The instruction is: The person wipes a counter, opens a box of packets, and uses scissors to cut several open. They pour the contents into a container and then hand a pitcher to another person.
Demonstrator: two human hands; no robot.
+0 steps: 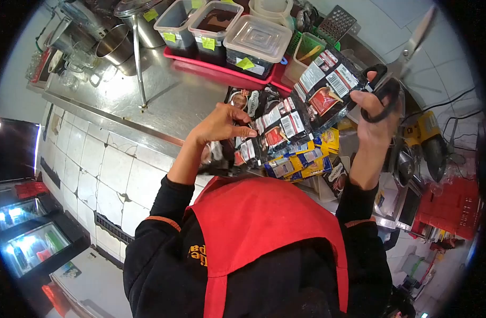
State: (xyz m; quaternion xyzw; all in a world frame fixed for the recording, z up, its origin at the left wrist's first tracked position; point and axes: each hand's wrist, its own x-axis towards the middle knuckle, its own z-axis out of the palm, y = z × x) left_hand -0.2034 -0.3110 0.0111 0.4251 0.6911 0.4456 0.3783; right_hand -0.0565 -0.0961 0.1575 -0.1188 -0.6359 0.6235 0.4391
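A strip of joined black sachets [290, 119] with red and white labels stretches between my two hands. My left hand [222, 124] pinches its lower left part between thumb and fingers. Up at the right, my right hand [378, 111] has its fingers through the black handles of scissors [407, 53], whose blades point up and away, and it also holds the strip's upper end. Below the strip lie yellow and blue packets [301, 161]. A dark packet with a picture [241, 100] lies just beyond my left hand.
Plastic tubs [259, 40] with yellow notes stand in a red tray [216, 71] at the back. A metal pot [116, 45] sits at the back left of the steel counter [174, 98]. A grater [337, 24] is at the back right, and a red crate [449, 206] at the right.
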